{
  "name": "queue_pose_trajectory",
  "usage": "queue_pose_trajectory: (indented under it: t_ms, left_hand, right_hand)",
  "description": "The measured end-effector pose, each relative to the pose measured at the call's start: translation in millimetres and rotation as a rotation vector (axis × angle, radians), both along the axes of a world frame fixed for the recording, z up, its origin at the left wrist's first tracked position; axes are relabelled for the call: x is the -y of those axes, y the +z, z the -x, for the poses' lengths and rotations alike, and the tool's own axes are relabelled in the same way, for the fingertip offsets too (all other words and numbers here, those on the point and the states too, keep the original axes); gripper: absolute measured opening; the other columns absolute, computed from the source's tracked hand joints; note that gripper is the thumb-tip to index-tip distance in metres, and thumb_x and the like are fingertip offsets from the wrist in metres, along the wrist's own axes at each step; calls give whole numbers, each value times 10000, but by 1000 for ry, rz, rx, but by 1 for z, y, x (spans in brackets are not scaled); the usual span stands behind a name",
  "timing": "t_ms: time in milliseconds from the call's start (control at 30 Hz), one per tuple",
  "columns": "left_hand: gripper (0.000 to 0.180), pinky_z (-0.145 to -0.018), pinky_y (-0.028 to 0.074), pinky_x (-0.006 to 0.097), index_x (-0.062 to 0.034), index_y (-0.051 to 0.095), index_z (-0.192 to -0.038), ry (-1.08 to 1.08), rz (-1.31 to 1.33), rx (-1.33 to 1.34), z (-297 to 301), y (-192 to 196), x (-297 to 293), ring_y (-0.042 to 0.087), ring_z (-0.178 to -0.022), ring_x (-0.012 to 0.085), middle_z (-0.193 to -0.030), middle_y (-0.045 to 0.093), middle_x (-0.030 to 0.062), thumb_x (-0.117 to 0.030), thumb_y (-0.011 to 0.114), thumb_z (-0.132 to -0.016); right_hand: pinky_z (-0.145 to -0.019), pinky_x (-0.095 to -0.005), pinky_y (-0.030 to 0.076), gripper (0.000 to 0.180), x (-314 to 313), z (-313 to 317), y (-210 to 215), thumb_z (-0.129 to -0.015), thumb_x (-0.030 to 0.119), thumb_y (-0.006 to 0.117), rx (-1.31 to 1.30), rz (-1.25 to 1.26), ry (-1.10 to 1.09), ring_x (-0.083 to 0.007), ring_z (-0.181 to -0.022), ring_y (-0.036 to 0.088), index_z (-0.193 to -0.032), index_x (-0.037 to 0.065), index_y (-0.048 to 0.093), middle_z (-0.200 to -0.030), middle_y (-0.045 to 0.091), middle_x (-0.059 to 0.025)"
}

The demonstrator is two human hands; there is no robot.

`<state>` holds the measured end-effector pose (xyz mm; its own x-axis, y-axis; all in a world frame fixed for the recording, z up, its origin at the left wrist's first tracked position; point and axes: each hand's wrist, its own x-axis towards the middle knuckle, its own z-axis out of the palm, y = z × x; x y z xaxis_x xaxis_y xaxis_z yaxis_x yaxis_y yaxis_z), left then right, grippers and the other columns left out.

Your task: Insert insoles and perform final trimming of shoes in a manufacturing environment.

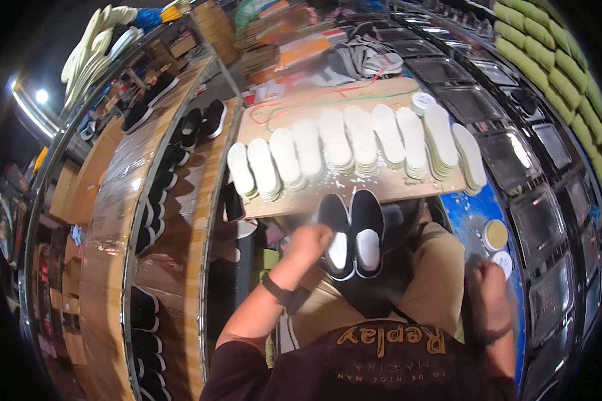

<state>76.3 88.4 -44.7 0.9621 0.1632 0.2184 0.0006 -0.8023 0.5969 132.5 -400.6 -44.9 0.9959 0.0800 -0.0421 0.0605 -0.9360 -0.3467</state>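
Observation:
A pair of black slip-on shoes, the left shoe (333, 212) and the right shoe (367, 217), sits side by side above my lap, at the near edge of the board. White insole surfaces show in their openings. My left hand (309, 244) is closed, fingers curled, against the left side of the left shoe; what its fingers hold is hidden. Low on the right, my right hand (493, 286) is beside a round white lid or tin (502, 263). Motion blurs its fingers. Stacks of white insoles (338, 142) stand in a row across the wooden board (381, 190).
Shelves (174, 260) with black shoes run along my left. On the right are a blue surface (471, 212) with a yellowish round tin (495, 234), rows of dark metal trays (535, 217) and green padded bundles (538, 40). Grey shoes or cloth (368, 60) lie behind the board.

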Motion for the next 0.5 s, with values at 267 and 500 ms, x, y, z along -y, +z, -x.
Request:
queue_pose_trajectory:
  t_ms: [267,500]
  left_hand:
    - [112,-789,510,422,-28,689,-839,402,-329,-58,-9,4,-168,633,-888,346,-915,653,174,-89,711,-748]
    - [413,-911,482,411,-53,645,-1065,473,-507,-187,-44,-10,-247,581,-1062,344,-1139,612,162,-185,774,-696]
  right_hand:
    - [-754,-464,501,181,-343,-107,30,-814,235,605,192,-193,1020,-368,-836,621,-856,74,677,-840,637,-170]
    - [-749,-437,511,178,-529,-95,-25,-782,212,625,325,-252,1255,-334,-835,643,-777,46,687,-870,659,-164]
